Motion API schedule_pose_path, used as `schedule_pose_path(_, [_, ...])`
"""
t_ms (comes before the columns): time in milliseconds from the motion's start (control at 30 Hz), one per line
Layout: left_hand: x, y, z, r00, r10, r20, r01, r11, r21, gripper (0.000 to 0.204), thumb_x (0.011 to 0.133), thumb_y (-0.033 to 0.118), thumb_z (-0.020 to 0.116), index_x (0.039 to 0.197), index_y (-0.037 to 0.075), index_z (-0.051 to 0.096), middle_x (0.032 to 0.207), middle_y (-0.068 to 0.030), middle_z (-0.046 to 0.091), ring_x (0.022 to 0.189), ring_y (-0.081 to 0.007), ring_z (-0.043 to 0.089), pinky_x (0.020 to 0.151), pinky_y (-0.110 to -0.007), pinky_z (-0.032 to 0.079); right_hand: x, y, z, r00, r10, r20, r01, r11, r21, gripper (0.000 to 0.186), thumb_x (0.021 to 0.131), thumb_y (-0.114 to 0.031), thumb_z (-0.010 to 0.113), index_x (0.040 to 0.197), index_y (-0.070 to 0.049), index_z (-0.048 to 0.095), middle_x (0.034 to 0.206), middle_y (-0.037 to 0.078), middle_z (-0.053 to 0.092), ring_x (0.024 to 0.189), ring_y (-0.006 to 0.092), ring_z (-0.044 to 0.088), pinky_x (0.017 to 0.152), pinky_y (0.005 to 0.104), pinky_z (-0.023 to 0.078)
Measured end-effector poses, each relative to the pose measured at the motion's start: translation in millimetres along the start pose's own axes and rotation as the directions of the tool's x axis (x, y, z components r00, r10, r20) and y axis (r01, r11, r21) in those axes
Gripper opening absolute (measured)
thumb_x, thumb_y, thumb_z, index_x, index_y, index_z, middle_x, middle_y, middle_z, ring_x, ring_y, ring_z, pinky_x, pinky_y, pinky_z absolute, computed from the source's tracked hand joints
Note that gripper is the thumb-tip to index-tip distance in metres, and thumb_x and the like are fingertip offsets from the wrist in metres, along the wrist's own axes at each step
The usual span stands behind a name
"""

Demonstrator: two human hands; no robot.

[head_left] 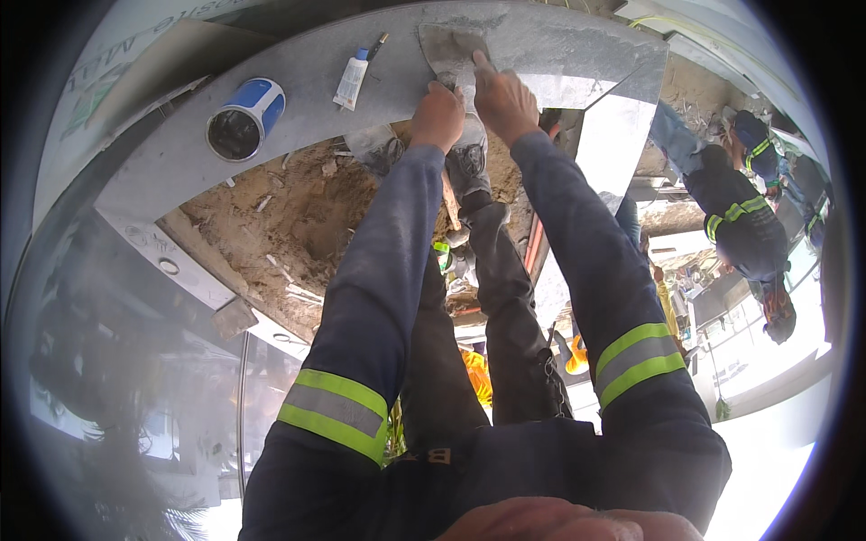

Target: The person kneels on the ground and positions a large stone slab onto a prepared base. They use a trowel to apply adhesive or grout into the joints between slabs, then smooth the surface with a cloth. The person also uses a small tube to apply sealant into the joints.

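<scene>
Risking spill and slip

Could tip open can (246,119) or bump tube (350,83) by swinging left. Apparently gripping scraper (444,43) on surface (311,68) with fingers of left hand (438,118); touching it with right hand (508,103), cannot tell how closed; could slip, pressing unevenly.

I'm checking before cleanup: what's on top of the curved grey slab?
On the slab: a blue-and-white tin, a white tube, a slim tool and a flat blade, which the right hand touches. Whatever their undersides cover cannot be seen.
</scene>
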State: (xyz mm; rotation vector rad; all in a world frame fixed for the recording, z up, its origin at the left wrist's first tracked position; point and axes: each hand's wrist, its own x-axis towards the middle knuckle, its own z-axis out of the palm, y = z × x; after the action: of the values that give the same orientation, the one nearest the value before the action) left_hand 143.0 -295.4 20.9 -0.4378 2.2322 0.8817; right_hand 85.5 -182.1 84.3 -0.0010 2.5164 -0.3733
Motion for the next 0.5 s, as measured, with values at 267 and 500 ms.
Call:
schedule_pose_path(267, [2.2,-6.7,7.4,0.998,0.05,-0.037,-0.049,0.999,0.016,0.045,0.106,0.036,0.05,0.111,-0.009,0.05,0.09,-0.0307,0.072,0.087,-0.0453,0.073,0.076,-0.052,0.059,-0.9,11.6,-3.7,0.971,-0.14,0.191,0.174,0.97,-0.172,0.053,0.101,-0.018,0.05,0.153,-0.02,0.043,0.103,0.027,0.066,0.088,0.0441,0.072,0.077,0.0524,0.057])
schedule_pose_path(500, [3.3,-10.5,6.2,0.999,-0.01,0.05,0.013,0.998,-0.062,0.037,0.095,0.018,0.062,0.112,-0.014,0.054,0.107,-0.032,0.067,0.096,-0.0481,0.069,0.083,-0.053,0.057,12.6,-17.2,-8.1,0.941,-0.186,0.282,0.241,0.954,-0.177,0.051,0.102,-0.022,0.054,0.152,-0.018,0.047,0.106,0.026,0.067,0.092,0.0435,0.073,0.081,0.0519,0.058])
